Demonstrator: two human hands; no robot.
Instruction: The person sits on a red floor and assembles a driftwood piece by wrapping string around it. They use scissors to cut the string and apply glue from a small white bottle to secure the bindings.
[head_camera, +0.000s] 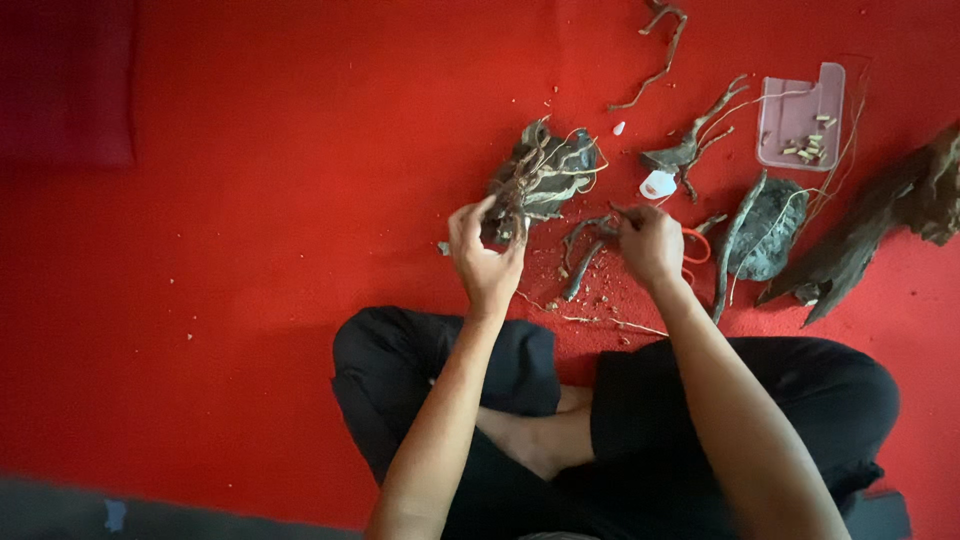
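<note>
While both hands grip, left (487, 255) driftwood (542, 172), right (650, 243) twig (585, 250), red carpet (250, 250) spreads underneath.

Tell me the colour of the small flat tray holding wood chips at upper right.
Pale pink tray, seen in the head view.
</note>
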